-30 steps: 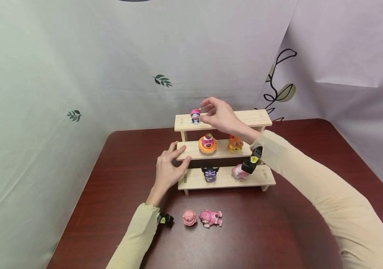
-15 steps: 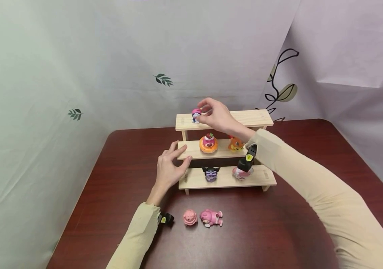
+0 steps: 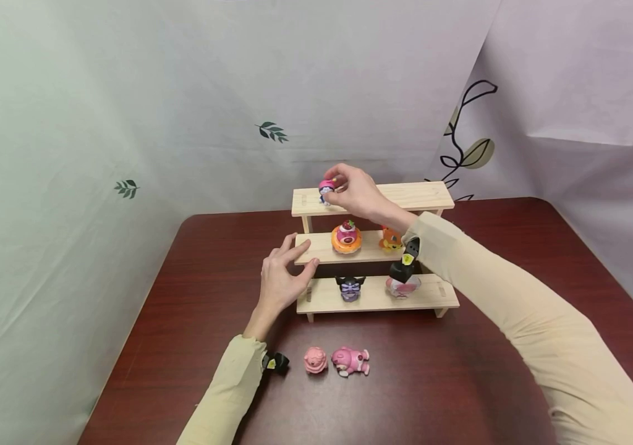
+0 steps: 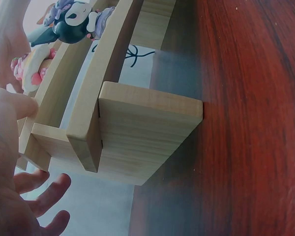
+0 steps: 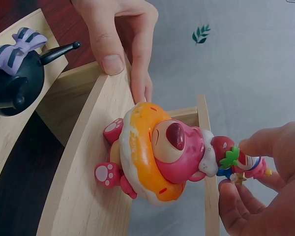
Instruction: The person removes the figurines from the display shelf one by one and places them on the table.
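On the top tier of a three-tier wooden display stand (image 3: 416, 195), a small figurine (image 3: 326, 186) with a pink hat stands near the left end. My right hand (image 3: 358, 194) pinches it between thumb and fingers; in the right wrist view the bear figurine partly hides it. My left hand (image 3: 280, 279) grips the left end of the middle tier, thumb at the front edge. Right of that hand sits a pink bear figurine (image 3: 347, 238) in an orange doughnut ring. An orange figurine (image 3: 390, 240) is farther right, partly covered by my right sleeve.
The bottom tier bears a black-and-purple figurine (image 3: 350, 288) and a pink-and-white one (image 3: 403, 287), partly behind the wrist camera. On the dark red table (image 3: 433, 383), in front of the stand, lie a round pink figurine (image 3: 315, 360) and a pink bear figurine (image 3: 350, 361). Pale cloth (image 3: 183, 123) hangs behind.
My right hand has moved slightly left and closed its fingers around the pink-hatted figurine, which it stood beside a second ago. The left hand keeps its hold on the stand.
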The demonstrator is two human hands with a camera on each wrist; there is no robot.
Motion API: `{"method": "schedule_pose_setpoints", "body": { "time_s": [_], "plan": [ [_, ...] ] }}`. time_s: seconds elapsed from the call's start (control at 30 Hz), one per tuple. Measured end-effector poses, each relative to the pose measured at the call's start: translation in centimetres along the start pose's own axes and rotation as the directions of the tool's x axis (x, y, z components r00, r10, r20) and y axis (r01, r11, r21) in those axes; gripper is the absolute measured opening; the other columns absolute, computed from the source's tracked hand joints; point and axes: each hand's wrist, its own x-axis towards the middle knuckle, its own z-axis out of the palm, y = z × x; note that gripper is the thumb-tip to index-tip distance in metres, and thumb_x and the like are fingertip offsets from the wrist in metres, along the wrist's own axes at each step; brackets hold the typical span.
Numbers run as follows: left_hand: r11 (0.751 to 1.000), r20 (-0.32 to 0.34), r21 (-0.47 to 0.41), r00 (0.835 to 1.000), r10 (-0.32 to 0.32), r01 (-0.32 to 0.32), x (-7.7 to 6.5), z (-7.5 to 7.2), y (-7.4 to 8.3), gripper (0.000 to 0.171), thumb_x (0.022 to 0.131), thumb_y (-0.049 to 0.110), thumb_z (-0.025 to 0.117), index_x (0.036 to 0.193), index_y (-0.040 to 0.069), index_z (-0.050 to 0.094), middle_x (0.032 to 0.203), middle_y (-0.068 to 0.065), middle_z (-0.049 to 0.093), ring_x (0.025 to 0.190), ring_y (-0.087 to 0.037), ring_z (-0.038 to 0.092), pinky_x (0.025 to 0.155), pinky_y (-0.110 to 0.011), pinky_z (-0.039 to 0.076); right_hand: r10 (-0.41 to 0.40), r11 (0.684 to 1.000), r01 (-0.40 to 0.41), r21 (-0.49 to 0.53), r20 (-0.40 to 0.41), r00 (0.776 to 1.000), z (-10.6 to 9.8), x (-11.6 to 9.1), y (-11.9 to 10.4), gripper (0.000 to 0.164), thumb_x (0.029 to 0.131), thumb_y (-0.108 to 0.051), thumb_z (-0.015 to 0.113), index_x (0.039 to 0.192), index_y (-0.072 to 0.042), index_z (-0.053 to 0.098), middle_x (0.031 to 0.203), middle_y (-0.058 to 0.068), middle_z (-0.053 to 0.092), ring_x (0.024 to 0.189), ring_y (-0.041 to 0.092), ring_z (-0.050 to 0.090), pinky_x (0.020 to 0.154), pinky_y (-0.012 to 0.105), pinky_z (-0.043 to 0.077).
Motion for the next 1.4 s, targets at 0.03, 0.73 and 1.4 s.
{"method": "schedule_pose_setpoints", "body": {
  "time_s": [0.03,0.73,1.4],
  "plan": [
    [1.0,0.002,0.0,1.0,-0.003,0.003,0.0,-0.03,0.02,0.042,0.083,0.027,0.079,0.121,0.01,0.075,0.136,-0.017,0.06,0.098,-0.037,0.062,0.085,-0.055,0.043,0.0,1.0,0.0,-0.001,0.0,1.0,0.05,0.04,0.03,0.04,0.091,-0.01,0.071,0.128,-0.002,0.058,0.117,0.018,0.063,0.107,0.029,0.06,0.086,0.04,0.048],
    [1.0,0.005,-0.001,1.0,-0.007,0.007,0.02,0.0,0.07,0.041,0.083,0.027,0.079,0.121,0.01,0.075,0.137,-0.016,0.059,0.099,-0.036,0.062,0.084,-0.056,0.043,-0.009,1.0,0.009,0.008,-0.015,1.0,0.16,0.25,0.31,0.034,0.091,-0.01,0.071,0.123,-0.003,0.061,0.11,0.016,0.064,0.102,0.027,0.06,0.082,0.038,0.048],
    [1.0,0.006,0.0,1.0,-0.008,0.008,-0.01,-0.01,0.17,0.042,0.083,0.027,0.079,0.121,0.009,0.074,0.137,-0.016,0.059,0.098,-0.037,0.062,0.085,-0.056,0.042,-0.022,1.0,0.021,-0.007,-0.006,1.0,-0.25,-0.18,0.19,0.034,0.09,-0.01,0.072,0.121,-0.002,0.062,0.107,0.015,0.064,0.099,0.027,0.06,0.08,0.036,0.047]
  ]
}}
